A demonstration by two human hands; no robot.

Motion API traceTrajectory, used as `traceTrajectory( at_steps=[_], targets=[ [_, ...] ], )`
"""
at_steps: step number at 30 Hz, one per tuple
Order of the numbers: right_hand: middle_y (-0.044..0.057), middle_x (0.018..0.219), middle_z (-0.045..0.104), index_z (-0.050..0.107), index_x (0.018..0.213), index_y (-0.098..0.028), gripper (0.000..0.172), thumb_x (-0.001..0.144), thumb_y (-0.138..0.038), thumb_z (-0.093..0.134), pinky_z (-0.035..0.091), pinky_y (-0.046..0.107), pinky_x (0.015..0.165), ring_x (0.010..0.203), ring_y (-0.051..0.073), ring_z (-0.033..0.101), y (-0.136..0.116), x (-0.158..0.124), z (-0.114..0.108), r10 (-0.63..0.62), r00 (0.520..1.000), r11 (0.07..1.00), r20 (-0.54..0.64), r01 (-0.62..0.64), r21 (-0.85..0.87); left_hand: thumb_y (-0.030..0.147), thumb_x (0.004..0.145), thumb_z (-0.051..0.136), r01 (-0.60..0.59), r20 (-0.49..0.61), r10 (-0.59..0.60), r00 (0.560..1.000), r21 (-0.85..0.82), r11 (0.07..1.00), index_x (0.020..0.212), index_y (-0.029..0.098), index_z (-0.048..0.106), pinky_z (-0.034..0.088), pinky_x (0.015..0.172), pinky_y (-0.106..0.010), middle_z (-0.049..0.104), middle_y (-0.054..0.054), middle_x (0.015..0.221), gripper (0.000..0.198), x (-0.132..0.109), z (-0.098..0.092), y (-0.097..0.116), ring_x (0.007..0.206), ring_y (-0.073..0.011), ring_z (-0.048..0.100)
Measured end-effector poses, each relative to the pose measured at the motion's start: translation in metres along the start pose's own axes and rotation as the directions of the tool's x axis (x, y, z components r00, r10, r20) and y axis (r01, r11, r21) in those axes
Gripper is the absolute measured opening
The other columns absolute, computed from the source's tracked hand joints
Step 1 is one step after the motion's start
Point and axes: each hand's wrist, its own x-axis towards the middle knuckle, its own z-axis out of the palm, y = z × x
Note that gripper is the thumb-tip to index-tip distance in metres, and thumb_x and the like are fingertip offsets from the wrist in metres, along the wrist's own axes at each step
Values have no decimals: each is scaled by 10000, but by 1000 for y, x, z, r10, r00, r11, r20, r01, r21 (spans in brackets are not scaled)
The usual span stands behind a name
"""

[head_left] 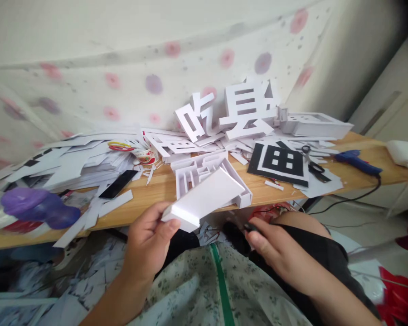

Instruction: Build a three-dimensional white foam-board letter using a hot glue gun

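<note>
A long white foam-board piece (207, 192) with a folded end is gripped by my left hand (148, 240), thumb on the near end. It tilts up over the table's front edge. My right hand (275, 246), lower and to the right, closes around a small dark-handled tool (250, 227); its thin tip is blurred, so the exact kind is unclear. Behind the held piece, an open white foam-board frame (243, 201) with inner walls lies on the wooden table (149, 201), partly hidden by the piece.
White foam-board characters (241, 108) stand at the back. Stacked white offcuts (88, 167), a black phone (118, 184) and a purple object (37, 206) lie left. Right are a black template (280, 162), scissors (314, 165) and a corded blue glue gun (358, 162). Scraps cover the floor.
</note>
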Motion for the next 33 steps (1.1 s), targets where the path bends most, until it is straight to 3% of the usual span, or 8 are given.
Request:
traceTrajectory(
  at_steps=[4,8,13,16,20,24,33],
  targets=[
    [11,740,577,485,861,-217,370,999,-505,298,411,278,636,664,167,554,-13,-1,-9,-91,995,985,-32,95,147,304,789,717,82,18,-81,997,-59,995,954,191,705,475,648,-245,666,-23,775,201,0,4,-2,699,-143,579],
    [23,754,572,472,836,-213,389,988,-530,304,393,289,628,667,174,531,-23,4,-3,-93,993,987,-68,100,123,291,796,711,44,-22,-44,999,-5,999,968,189,699,470,684,-245,684,-33,828,200,0,4,-2,742,-149,580],
    [25,734,560,484,866,-205,434,975,-573,282,373,284,589,634,172,509,-17,5,2,-63,980,992,-190,83,99,344,780,715,3,-70,2,998,71,997,961,184,695,477,676,-266,686,-40,824,242,2,5,-5,733,-167,586],
    [40,760,597,488,861,-208,447,976,-580,269,382,283,606,661,181,550,-24,5,3,-96,992,994,-86,101,51,386,777,709,-4,-77,17,997,165,986,947,163,689,477,649,-273,676,-45,794,281,1,9,-6,706,-176,591],
    [40,740,601,481,837,-210,493,963,-619,237,360,278,579,635,186,561,-39,11,6,-109,994,993,22,110,-50,322,819,679,-42,16,39,999,300,953,961,167,673,456,639,-241,656,-22,781,211,-2,10,-4,687,-147,573],
    [26,711,583,458,808,-214,484,964,-617,238,330,269,555,599,174,546,-44,16,7,-111,993,989,34,114,-92,262,851,650,-96,91,66,994,385,918,980,202,654,427,622,-201,627,21,766,142,-4,6,-1,664,-112,544],
    [44,738,605,463,821,-214,503,960,-629,214,346,278,575,636,194,576,-42,17,8,-91,995,991,32,93,-91,254,871,629,-145,135,97,986,411,900,989,235,643,427,632,-170,625,47,769,121,-3,6,0,669,-92,542]
  ],
)
